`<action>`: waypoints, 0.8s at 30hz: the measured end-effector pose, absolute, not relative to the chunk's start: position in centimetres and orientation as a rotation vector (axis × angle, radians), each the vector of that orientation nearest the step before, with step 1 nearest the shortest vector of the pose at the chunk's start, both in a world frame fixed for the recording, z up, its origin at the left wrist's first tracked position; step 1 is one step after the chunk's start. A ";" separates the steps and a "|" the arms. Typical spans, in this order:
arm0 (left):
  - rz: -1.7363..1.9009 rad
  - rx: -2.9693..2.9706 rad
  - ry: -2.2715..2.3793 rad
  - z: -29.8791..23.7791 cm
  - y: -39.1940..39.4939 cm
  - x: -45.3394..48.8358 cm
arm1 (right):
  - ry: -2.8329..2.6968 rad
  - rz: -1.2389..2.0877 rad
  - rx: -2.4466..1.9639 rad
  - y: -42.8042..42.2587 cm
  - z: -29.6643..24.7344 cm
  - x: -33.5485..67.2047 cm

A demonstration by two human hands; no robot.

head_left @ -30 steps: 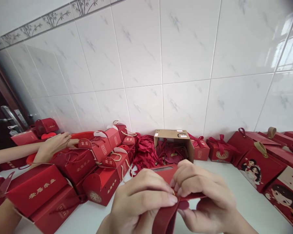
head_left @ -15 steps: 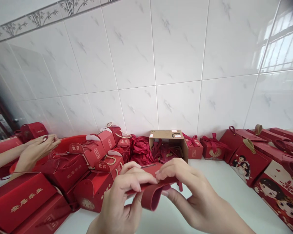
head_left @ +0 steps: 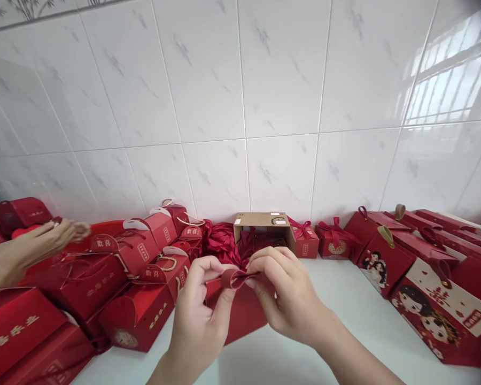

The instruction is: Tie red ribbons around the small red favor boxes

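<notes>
A red gift box stands in front of me on the white table, partly covered by my hands. At its top a dark red strap bends into a loop. My left hand is closed in a pinch on the strap, its thumb below the loop. On the strap's other side my right hand pinches it between thumb and fingers. The place where the strap meets the box is hidden behind my fingers.
Red boxes with cord handles crowd the left. Behind my hands are a heap of red ribbon and an open cardboard box. Strapped red boxes line the right. Another person's hands work at the far left.
The box has tipped from nearly flat to a more upright pose, showing its broad red side. My hands have drawn closer together at the strap. The view has turned slightly right.
</notes>
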State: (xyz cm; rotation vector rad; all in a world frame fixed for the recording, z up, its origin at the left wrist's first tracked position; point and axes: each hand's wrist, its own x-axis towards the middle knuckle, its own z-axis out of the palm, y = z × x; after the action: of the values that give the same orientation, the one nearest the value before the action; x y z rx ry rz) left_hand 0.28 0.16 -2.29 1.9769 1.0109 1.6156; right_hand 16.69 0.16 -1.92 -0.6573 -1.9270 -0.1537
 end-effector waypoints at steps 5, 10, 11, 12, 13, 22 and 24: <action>1.595 1.826 1.048 -1.9 0.3 0.0 | -1.812 -0.044 -0.689 0.9 -2.7 16.4; 1.871 1.456 1.025 -0.9 0.8 -0.8 | -1.594 0.318 -0.917 1.8 -3.9 16.4; 1.899 1.371 0.966 -0.7 1.0 -1.1 | -1.540 0.414 -0.959 2.0 -4.1 16.4; 1.911 1.290 0.900 -0.5 1.1 -1.3 | -1.487 0.514 -0.986 2.2 -4.3 16.3; 1.918 1.215 0.841 -0.4 1.3 -1.5 | -1.435 0.617 -0.994 2.4 -4.4 16.0; 1.915 0.919 0.734 -0.8 1.8 -1.9 | -1.175 1.072 -0.609 2.4 -6.9 12.0; 1.884 0.948 0.735 -0.8 2.0 -2.0 | -1.109 1.120 -0.618 2.6 -6.9 12.2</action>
State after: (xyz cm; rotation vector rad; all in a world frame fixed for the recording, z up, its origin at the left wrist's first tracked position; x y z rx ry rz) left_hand -2.05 1.95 -0.77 0.9479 0.7350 1.8842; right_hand 12.18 2.60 -6.94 -0.6184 -1.1093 1.1198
